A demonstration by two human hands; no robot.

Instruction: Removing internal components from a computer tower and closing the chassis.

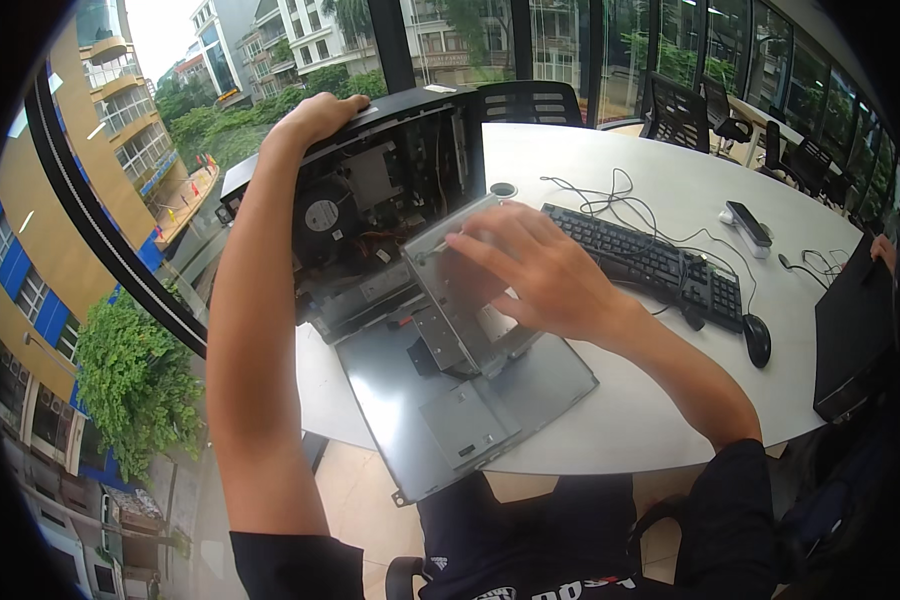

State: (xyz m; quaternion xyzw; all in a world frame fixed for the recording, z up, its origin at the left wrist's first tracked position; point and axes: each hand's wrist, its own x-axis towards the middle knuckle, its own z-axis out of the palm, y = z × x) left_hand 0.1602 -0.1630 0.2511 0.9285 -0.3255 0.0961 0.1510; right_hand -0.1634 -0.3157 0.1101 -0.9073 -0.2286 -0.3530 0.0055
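A black desktop computer case (475, 150) stands on the table with its side off, showing a fan (322, 215), cables and metal parts. My left hand (322, 117) grips its top edge, the fingers bent over the far side and partly hidden. In front of the case, a silver metal drive cage (435, 325) tilts out above a flat metal side panel (390, 400). Over the cage is my right hand (540, 270), thumb and index finger apart and slightly curled. Its fingers are blurred by motion, and contact with the cage is hard to make out.
A black keyboard (650, 255), tangled cable and mouse (757, 341) lie to the right on the white table (660, 400). A small black-and-white device (748, 228) lies beyond. At the far right, another person's hand (882, 252) touches a black case (850, 330). Tall windows line the left.
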